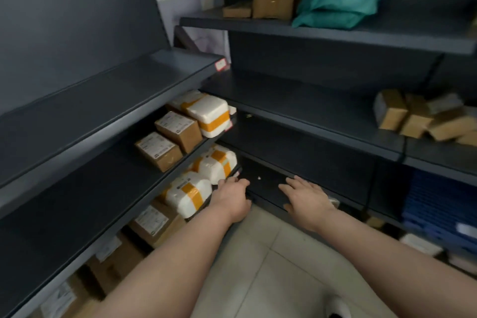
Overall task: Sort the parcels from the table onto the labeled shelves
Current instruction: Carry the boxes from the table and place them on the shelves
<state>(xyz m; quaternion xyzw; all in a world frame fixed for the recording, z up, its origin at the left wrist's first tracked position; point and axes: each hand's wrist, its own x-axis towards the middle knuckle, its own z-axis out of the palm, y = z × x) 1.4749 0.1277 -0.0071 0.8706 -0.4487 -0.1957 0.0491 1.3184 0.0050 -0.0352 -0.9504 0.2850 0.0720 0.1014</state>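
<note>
Both my arms reach down toward the corner where two dark grey shelf units meet. My left hand (233, 197) touches the right end of a white parcel with orange tape (187, 195) on a low left shelf; its fingertips lie at the parcel's edge, and the blur hides whether they curl. A second white taped parcel (219, 164) lies just behind it. My right hand (305, 200) is open with fingers spread, holding nothing, over the low dark shelf (268, 175) of the right unit.
The left unit holds brown boxes (178, 130), a white parcel (206, 111) and more boxes lower down. A red-edged label (221, 64) marks a shelf end. The right unit carries cardboard boxes (273, 0), green bags (340, 0), small boxes (418, 119) and blue crates (444, 212). Tiled floor (271, 266) lies below.
</note>
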